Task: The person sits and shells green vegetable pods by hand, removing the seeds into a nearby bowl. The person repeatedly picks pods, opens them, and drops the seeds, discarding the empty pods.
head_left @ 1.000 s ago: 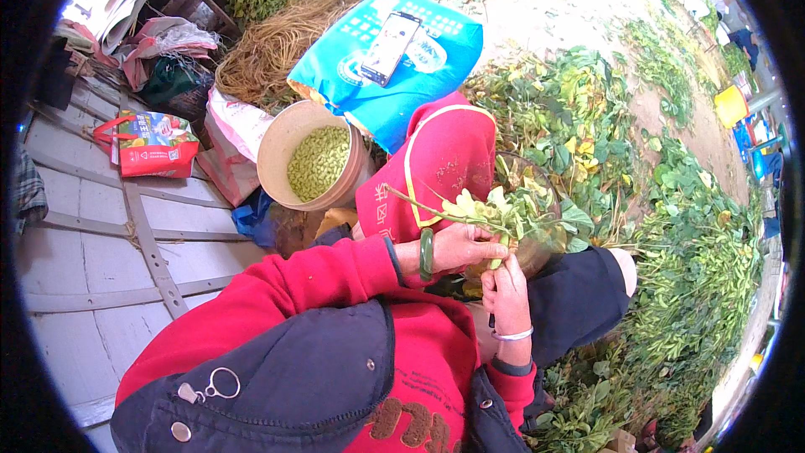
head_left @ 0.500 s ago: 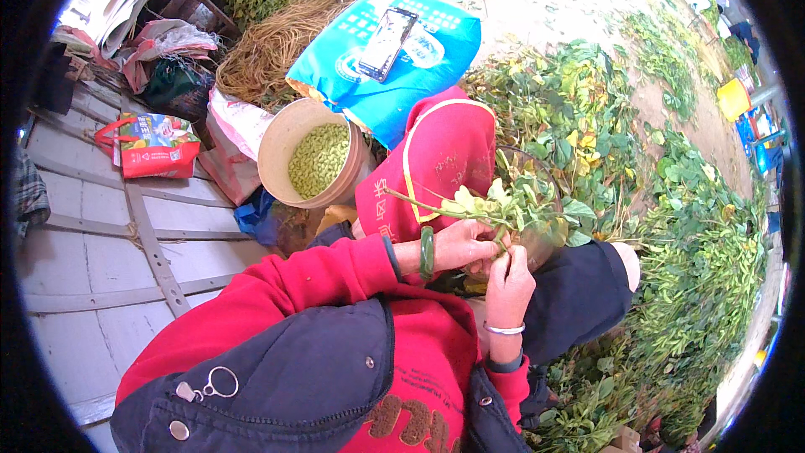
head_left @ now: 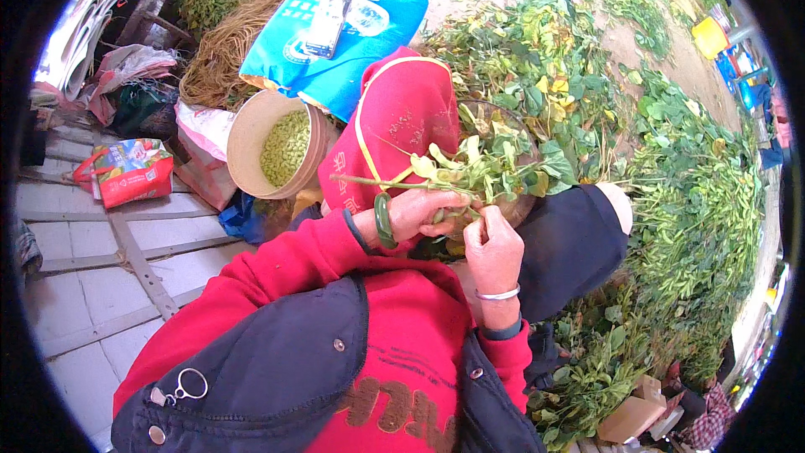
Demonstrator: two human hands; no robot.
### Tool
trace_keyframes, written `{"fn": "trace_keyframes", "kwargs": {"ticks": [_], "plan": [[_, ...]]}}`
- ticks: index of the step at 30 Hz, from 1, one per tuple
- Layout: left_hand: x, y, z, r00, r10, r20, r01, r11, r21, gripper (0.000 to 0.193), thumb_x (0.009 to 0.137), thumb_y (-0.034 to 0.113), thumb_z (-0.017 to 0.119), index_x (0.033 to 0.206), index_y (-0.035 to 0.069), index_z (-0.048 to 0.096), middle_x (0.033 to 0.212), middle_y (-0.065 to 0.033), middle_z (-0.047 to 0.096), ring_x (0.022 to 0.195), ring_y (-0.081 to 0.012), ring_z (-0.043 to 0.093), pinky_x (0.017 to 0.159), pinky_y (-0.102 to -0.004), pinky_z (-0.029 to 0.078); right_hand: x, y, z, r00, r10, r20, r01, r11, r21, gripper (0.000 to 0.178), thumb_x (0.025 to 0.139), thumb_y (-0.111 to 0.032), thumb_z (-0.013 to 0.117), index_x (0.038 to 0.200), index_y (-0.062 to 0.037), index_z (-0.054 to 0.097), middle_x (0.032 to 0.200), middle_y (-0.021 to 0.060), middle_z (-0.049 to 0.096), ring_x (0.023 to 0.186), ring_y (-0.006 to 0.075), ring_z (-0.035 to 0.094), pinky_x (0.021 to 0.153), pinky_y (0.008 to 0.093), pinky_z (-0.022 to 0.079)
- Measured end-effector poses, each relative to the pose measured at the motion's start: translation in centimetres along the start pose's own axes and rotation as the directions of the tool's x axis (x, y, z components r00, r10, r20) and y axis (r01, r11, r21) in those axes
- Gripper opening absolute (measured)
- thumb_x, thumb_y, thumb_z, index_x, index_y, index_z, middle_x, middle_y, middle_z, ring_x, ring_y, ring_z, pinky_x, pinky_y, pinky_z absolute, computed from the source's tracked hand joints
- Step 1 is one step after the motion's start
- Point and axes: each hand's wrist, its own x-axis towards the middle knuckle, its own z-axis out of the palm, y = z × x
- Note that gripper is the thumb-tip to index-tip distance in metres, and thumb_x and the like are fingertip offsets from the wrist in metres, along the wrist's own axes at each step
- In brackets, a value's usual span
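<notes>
Bean stalk: between both hands, leaves rightward.
Left hand: fingers grasping stem.
Right hand: fingers pinched on stalk, beside left fingertips.
Smartphone: on blue bag, toward far-left corner.
Bucket: shelled beans inside.

The view has swung: the beige bucket and blue sack sit farther left and higher. The leafy stalk lies more level. At lower right, a cardboard box shows more fully, and checked cloth has appeared.

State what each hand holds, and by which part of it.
The left hand holds a leafy plant by its stem. What the right hand, close beside it, pinches cannot be told.
</notes>
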Motion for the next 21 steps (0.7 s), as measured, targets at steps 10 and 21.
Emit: {"fn": "trace_keyframes", "kwargs": {"ticks": [10, 21], "plan": [[0.0, -0.2, 2.0, 0.98, 0.129, -0.154, -0.058, 0.917, 0.395, 0.022, 0.091, 0.028, 0.05, 0.098, 0.008, 0.057, 0.064, 0.0047, 0.045, 0.054, -0.0057, 0.037, 0.048, -0.0233, 0.028, -0.4, -0.3, 0.2, 1.0, -0.007, -0.004, 0.007, 1.0, 0.021, 0.008, 0.079, -0.008, 0.055, 0.076, -0.0028, 0.05, 0.065, 0.0169, 0.054, 0.058, 0.0362, 0.054, 0.052, 0.041, 0.044], [-0.9, 0.3, 3.7, 0.961, 0.252, -0.113, -0.205, 0.925, 0.32, 0.016, 0.085, 0.02, 0.059, 0.097, 0.009, 0.06, 0.065, 0.0069, 0.043, 0.053, -0.0011, 0.031, 0.044, -0.0205, 0.022, -1.4, 1.4, -0.3, 0.941, 0.306, 0.144, -0.337, 0.8, 0.496, 0.011, 0.083, -0.008, 0.049, 0.078, 0.0017, 0.052, 0.056, 0.0109, 0.044, 0.05, 0.0136, 0.04, 0.048, 0.0291, 0.038]]}}
